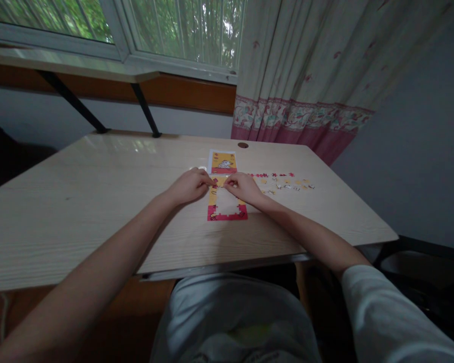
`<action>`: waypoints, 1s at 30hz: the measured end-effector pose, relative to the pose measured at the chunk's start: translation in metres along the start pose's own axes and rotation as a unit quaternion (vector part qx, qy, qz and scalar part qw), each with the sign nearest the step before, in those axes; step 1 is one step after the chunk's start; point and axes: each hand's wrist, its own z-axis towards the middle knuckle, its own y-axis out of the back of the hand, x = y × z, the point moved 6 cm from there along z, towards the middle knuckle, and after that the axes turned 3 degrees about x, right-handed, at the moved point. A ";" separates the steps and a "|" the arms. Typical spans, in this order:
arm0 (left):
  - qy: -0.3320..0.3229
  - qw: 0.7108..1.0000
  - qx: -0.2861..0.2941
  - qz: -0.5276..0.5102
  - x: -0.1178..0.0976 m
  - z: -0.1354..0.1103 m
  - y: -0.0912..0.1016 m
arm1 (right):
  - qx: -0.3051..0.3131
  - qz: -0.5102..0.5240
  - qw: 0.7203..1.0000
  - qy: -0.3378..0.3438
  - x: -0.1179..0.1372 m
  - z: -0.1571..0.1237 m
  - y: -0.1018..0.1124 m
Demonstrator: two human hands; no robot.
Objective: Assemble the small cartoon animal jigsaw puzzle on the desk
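A partly assembled jigsaw puzzle (pixel 227 217) lies flat on the table, its yellow and red border pieces joined around a bare middle. At its upper left corner is my left hand (pixel 192 185), fingers closed together with the tips on the border; what they grip, if anything, is too small to make out. My right hand (pixel 245 187) is over the upper right part, thumb and index finger pinched on a small yellowish puzzle piece (pixel 222 185) at the top border. Just beyond the puzzle lies a picture card (pixel 224 162) showing a white animal on yellow and red.
To the right, a row of red puzzle pieces (pixel 282 175) lies beyond scattered yellow and white pieces (pixel 295 187). The wooden table (pixel 98 212) has a round cable hole cover (pixel 243 145) near its back edge. Behind are a curtain (pixel 287 91) and a window (pixel 185 30).
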 end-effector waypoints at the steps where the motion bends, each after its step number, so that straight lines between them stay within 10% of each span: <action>1: -0.003 1.000 0.001 0.001 -0.001 0.000 0.000 | 0.000 -0.002 1.000 0.003 0.000 0.000 0.000; 30: -0.008 0.996 0.029 0.080 -0.014 0.002 -0.001 | 0.045 -0.162 0.984 0.057 0.021 -0.008 0.007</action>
